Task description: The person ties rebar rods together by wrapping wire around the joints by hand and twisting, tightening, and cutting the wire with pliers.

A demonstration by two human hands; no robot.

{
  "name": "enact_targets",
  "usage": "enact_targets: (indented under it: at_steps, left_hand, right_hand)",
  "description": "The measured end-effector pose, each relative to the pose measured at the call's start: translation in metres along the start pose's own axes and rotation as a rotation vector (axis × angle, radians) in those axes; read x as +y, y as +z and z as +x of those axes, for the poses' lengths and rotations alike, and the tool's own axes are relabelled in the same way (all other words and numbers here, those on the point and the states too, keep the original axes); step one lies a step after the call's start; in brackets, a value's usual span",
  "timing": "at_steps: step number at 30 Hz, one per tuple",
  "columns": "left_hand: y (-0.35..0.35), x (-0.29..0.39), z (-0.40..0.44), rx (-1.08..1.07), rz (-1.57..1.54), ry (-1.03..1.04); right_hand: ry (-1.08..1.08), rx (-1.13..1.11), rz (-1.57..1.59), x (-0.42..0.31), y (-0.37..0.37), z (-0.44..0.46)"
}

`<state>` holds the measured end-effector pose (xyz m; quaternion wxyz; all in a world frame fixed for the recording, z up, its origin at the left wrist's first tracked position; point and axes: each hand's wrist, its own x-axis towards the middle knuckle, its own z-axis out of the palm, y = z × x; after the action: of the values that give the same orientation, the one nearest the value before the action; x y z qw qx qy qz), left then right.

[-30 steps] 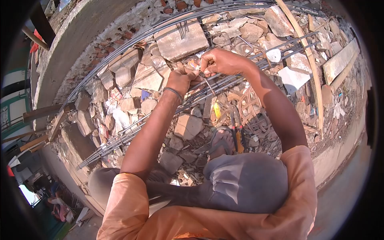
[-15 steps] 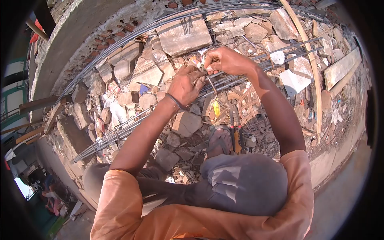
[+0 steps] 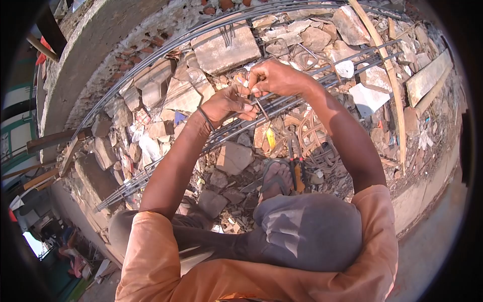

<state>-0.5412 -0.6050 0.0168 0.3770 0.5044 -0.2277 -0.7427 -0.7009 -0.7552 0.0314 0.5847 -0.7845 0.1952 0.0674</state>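
A bundle of long steel bars (image 3: pixel 287 104) runs diagonally over the rubble, with a thin metal stirrup (image 3: pixel 262 109) around it close to my hands. My left hand (image 3: pixel 229 104), a dark band at its wrist, is at the bars with its fingers bent; what they grip is too small to make out. Touching or nearly touching it, my right hand (image 3: pixel 274 78) is pinched at the upper side of the bundle, on something hidden by the fingers.
Pliers with orange-and-black handles (image 3: pixel 298 168) lie beside my sandalled foot (image 3: pixel 276 177). Coiled rusty wire (image 3: pixel 319 138) is right of them. A wooden strip (image 3: pixel 392 80) crosses the bars on the right. Broken concrete (image 3: pixel 226 48) and a low wall (image 3: pixel 80 65) lie beyond.
My left hand has turned and shifted about beside the right one, its fingers now pointing right across the bars. The right hand keeps its pinch at nearly the same spot. The view has shifted slightly.
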Motion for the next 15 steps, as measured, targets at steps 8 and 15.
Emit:
enact_targets:
  at_steps: [8,15]
  left_hand:
    - [0.028,-0.017,-0.009,0.375,0.927,0.422]
    - [0.023,-0.035,-0.010,0.486,1.092,0.743]
  right_hand:
    - [-0.033,0.012,0.108,0.014,-0.001,0.005]
    - [0.029,0.188,-0.293,-0.021,0.002,-0.011]
